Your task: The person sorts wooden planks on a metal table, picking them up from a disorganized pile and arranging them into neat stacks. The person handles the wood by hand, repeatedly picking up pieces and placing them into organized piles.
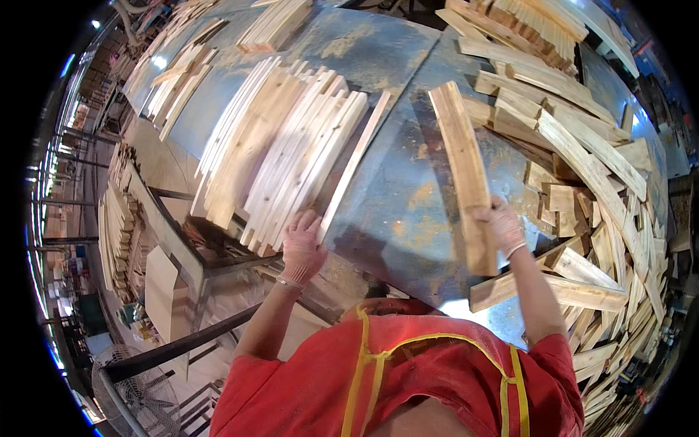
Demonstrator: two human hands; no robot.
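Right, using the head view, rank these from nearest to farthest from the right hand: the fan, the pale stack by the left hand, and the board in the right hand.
From the right hand:
1. Board: in that hand.
2. Stack: to the left, beside the left hand.
3. Fan: far lower left.

Slanted plank [461,164]; bunched pale strips [312,149]

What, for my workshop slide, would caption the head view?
Right hand gripping a plank over a blue table, left hand at the near end of a wood stack.
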